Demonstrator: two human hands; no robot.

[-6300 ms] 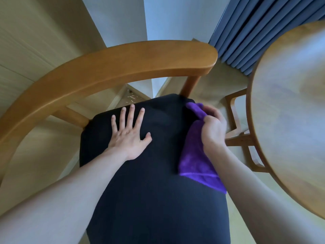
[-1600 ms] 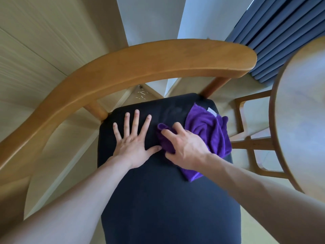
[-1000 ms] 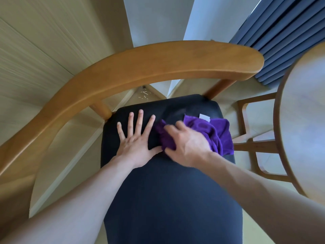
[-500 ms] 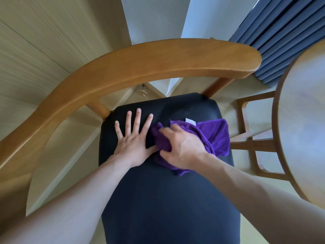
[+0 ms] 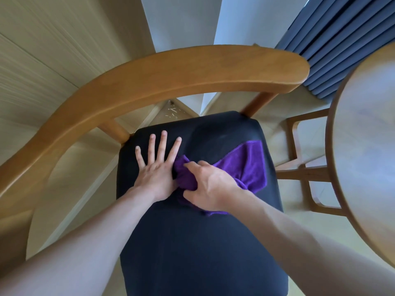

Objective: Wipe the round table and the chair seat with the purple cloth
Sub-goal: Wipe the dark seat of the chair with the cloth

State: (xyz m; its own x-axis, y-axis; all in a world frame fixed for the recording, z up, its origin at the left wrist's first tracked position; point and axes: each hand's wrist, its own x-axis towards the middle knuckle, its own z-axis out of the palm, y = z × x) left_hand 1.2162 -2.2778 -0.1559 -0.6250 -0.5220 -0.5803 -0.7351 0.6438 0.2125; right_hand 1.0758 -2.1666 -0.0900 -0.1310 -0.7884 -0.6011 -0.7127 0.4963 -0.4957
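On one dark chair seat [image 5: 198, 242], left hand [image 5: 157, 167] pressed flat with fingers spread, right hand [image 5: 210, 186] clenched around one bunched purple cloth [image 5: 250, 167] toward the right edge.

place: probably a home or a hotel-type room, the view too narrow to say which | seating: curved honey-coloured wooden chair with a black fabric seat [image 5: 198, 242] | table: round pale wooden table [image 5: 367, 146] just beside it | window side: pleated blue-grey curtain [image 5: 333, 37] | surfaces: light wood-grain floor [image 5: 32, 67], plain white wall [image 5: 181, 22]
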